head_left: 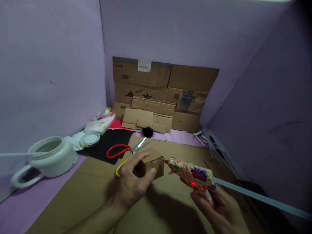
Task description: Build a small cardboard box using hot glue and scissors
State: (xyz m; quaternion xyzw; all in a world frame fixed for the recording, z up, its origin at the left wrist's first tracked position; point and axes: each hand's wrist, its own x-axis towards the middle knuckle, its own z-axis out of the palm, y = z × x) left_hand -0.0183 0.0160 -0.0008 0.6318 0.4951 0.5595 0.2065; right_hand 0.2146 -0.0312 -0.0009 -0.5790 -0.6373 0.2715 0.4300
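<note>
Between the thumb and fingers of my left hand (134, 178) is a small cardboard piece (159, 169), its upper edge dark and shiny. My right hand (219, 208) is wrapped round the handle of a flower-patterned glue gun (192, 172) with a red light lit on its side. The gun's red nozzle points left, close by the cardboard's right corner; whether they touch I cannot tell. A long translucent glue stick (263, 197) runs out of the gun's back to the right. Scissors (133, 149) with red and yellow handles lie just beyond my left hand, blades apart.
A large cardboard sheet (73, 198) covers the work surface. At left stand a white enamel pot (52, 161) and a lid (89, 139) by black paper (107, 141). Behind lies a black yarn bundle (148, 131), with cardboard (192, 78) against the wall. Plastic wrapping (226, 156) lies right.
</note>
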